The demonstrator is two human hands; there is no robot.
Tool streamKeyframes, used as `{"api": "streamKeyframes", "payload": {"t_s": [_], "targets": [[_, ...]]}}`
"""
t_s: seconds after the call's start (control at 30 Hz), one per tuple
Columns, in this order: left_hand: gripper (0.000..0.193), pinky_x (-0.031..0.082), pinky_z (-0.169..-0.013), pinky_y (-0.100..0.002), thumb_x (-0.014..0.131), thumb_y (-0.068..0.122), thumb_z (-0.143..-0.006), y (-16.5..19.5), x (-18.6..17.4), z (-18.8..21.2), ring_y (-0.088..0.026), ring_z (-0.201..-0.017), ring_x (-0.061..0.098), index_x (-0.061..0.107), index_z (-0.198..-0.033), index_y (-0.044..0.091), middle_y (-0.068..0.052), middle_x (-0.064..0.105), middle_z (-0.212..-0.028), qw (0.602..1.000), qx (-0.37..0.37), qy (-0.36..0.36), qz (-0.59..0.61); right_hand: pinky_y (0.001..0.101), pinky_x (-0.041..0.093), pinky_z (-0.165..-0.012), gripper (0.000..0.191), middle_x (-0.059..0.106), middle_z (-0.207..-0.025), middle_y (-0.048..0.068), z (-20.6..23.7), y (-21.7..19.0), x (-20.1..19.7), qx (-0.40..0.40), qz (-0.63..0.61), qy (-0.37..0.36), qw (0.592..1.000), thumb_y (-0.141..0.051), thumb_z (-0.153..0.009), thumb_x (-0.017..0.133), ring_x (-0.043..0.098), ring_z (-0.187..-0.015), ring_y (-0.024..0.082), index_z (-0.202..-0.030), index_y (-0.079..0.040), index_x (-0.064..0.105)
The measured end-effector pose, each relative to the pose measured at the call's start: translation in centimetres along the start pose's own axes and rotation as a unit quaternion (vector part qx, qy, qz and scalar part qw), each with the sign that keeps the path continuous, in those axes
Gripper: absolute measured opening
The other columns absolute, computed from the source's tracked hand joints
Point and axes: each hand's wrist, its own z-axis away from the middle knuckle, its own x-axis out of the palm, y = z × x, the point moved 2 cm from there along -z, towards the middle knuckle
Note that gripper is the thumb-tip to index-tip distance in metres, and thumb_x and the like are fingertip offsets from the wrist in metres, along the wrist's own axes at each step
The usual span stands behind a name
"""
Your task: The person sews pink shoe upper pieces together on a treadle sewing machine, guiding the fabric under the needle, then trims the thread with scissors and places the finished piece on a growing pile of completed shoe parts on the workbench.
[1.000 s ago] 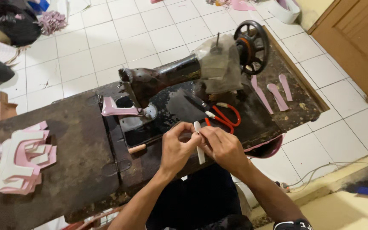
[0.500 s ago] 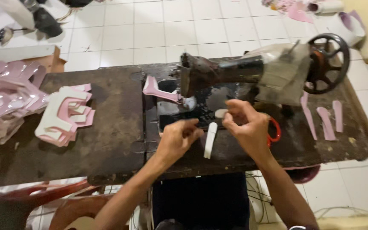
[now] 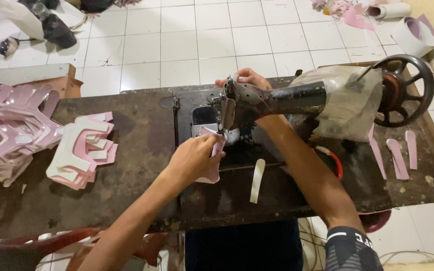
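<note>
A pink cut piece [image 3: 211, 165] is held by the left hand [image 3: 194, 158], fingers closed narrowly on its upper edge, and is pressed up to the needle area of the black sewing machine [image 3: 277, 100], near the middle of the tabletop [image 3: 141, 145]. The piece lies flat; its long axis seems to run from the machine's needle end toward the tabletop's near edge, though much of it is covered by the hand. The right hand [image 3: 247, 78] is reached over the machine's head at the far edge; whether anything is gripped there cannot be told. For the feeding to be done well, the piece is best kept flat and square to the needle, with fingertips held clear of it. A white strip [image 3: 257, 180] lies loose just beside, toward the near edge. Stacked pink-and-white shapes [image 3: 81, 150] are piled toward the left edge, and three pink strips [image 3: 398, 155] are laid toward the right edge, below the handwheel [image 3: 403, 90].
</note>
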Motion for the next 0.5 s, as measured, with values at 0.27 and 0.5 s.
{"api": "streamKeyframes", "payload": {"t_s": [0.27, 0.5], "targets": [[0.030, 0.052, -0.096, -0.042, 0.073, 0.018, -0.085, 0.5, 0.4, 0.3, -0.029, -0.110, 0.063, 0.069, -0.110, 0.002, -0.011, 0.065, -0.112, 0.983, 0.145, 0.084, -0.071, 0.0287, 0.053, -0.070, 0.036, 0.077, -0.086, 0.010, 7.1, 0.0, -2.8, 0.215, 0.552, 0.145, 0.793, -0.036, -0.095, 0.076, 0.071, -0.075, 0.015, -0.100, 0.000, 0.079], [0.029, 0.053, -0.098, -0.039, 0.071, 0.014, -0.089, -0.3, 1.7, 0.5, -0.030, -0.114, 0.062, 0.069, -0.112, -0.004, -0.016, 0.066, -0.116, 0.985, 0.142, 0.094, -0.035, 0.0289, 0.047, -0.058, 0.025, 0.073, -0.075, 0.003, 7.4, 3.2, -2.4, 0.254, 0.515, 0.078, 0.815, -0.028, -0.088, 0.074, 0.059, -0.064, 0.008, -0.107, -0.013, 0.082]]}}
